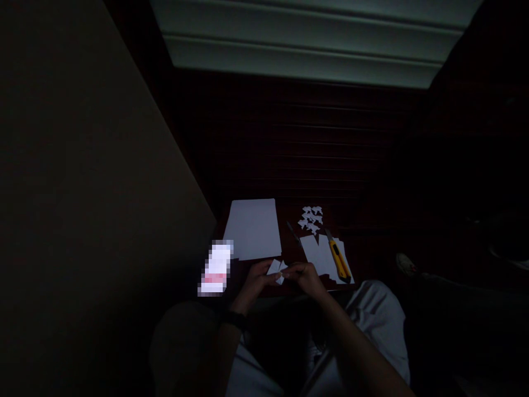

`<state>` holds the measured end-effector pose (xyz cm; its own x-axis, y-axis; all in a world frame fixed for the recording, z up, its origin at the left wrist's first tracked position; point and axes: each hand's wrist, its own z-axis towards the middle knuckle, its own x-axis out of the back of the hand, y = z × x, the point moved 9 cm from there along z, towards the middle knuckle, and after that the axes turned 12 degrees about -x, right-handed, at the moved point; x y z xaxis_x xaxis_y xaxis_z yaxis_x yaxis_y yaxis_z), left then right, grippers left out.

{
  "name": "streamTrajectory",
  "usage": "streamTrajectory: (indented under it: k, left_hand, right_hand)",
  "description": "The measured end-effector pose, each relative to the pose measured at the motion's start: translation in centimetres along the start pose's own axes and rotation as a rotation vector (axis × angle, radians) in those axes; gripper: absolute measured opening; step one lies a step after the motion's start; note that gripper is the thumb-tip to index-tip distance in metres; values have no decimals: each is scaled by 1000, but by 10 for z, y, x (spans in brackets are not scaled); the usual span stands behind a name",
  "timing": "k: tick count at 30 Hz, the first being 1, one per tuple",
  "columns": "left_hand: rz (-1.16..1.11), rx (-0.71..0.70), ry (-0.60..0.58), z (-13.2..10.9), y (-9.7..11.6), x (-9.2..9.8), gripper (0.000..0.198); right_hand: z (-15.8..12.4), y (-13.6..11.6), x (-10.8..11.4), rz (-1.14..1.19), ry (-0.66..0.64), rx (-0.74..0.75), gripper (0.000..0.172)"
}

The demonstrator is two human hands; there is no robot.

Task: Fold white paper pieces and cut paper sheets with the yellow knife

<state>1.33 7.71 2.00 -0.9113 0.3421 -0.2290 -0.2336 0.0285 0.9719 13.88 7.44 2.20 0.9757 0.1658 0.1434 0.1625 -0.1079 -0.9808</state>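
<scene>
The person's left hand (256, 278) and right hand (305, 274) meet over the near edge of the dark worktop (367, 248). Between them they hold a small white folded paper piece (277, 270) just above the surface. The fingers of both hands are pinched on it, the left from one side and the right from the other.

The room is very dim, and that is probably the chief risk: creases and edges on so small a piece are hard to see, so a pinch could land off line or the paper could slip out of the fingers.

A yellow utility knife (339, 260) lies on the cut white paper sheets (319, 255) just beside the right hand. Whether its blade is out cannot be told, but a sideways sweep of the wrist could knock it or catch on it.

A cluster of small white folded shapes (311, 218) farther back could scatter if brushed. A large white paper sheet (254, 229) and a lit phone (215, 269) lie near the left hand.
</scene>
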Motion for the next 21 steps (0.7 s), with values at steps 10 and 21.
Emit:
streamTrajectory:
  k: [10,21]
  left_hand:
    - [19,26,25,-1,-3,3,41]
    - [8,24,-5,-1,-6,2,42]
  right_hand:
    - [-8,-2,-2,-82,-33,49,18]
    - [-29,-27,-8,-536,-51,353,40]
